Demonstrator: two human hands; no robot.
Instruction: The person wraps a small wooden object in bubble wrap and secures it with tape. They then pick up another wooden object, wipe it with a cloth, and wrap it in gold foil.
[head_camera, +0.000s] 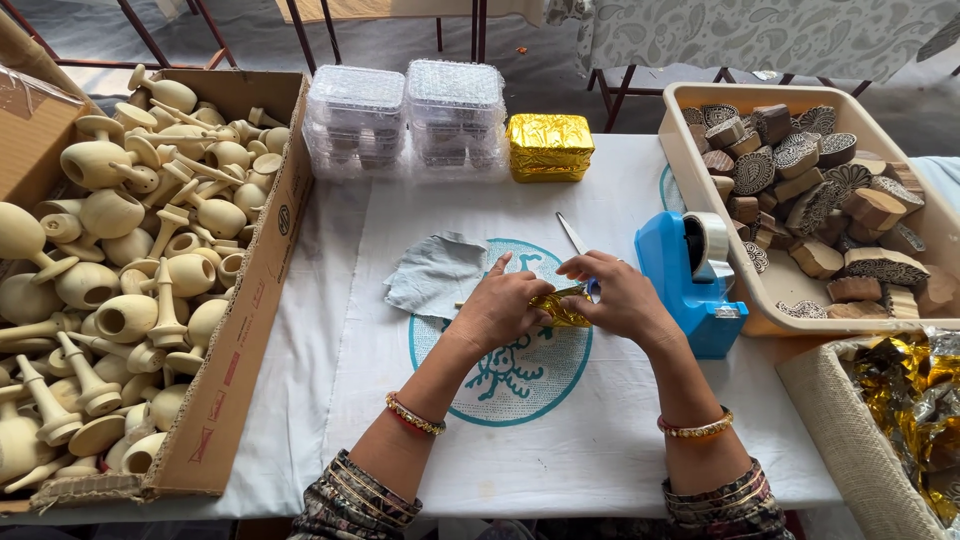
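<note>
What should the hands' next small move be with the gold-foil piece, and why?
Probably press the loose foil edge flat, then reach for tape. Both the left hand and right hand pinch the small gold-foil bundle between them on the cloth, and the blue tape dispenser stands just beside the right hand.

Crinkled gold foil (560, 308) gleams glossy between the hands; the goblets (130, 250) are pale, matt bare wood in a rough cardboard box (240, 340), and the tape dispenser (685, 285) is smooth blue plastic.
</note>
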